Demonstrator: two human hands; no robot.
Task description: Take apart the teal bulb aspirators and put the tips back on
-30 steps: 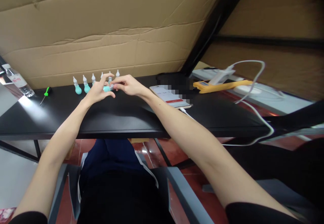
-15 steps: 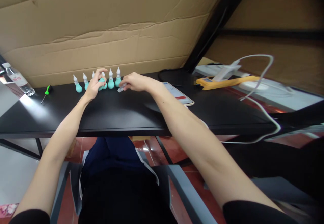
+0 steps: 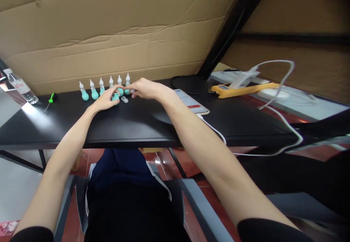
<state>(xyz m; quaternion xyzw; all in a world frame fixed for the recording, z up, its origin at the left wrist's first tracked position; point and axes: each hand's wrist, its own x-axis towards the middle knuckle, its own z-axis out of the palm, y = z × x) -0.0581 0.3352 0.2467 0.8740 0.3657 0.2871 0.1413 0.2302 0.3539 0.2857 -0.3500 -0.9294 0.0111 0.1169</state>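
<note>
far left on the black desk point(image 3: 136, 121): a clear water bottle point(image 3: 20, 87) at the edge, then a green-handled screwdriver point(image 3: 49, 100) lying flat

along the cardboard wall point(image 3: 109, 30), a row of six teal bulb aspirators point(image 3: 104, 88) standing upright with white tips, close together

just in front of the row, left hand point(image 3: 105, 101) lying low on the desk, fingers loosely curled over a teal bulb point(image 3: 116, 97) without its tip, touching it; grip around it unclear

right beside the bulb, a small pale tip piece point(image 3: 125, 99) loose on the desk, between both hands

right hand point(image 3: 143, 88) palm down, fingertips drawn together near the row's right end, seemingly pinching something small and pale, too blurred to name

plenty of bare desk toward the near edge below both hands

further right, a smartphone point(image 3: 191, 104) with its white cable point(image 3: 216, 131) running off the front edge, then a yellow device point(image 3: 240, 89) and a white charger point(image 3: 242, 78) well apart
</note>
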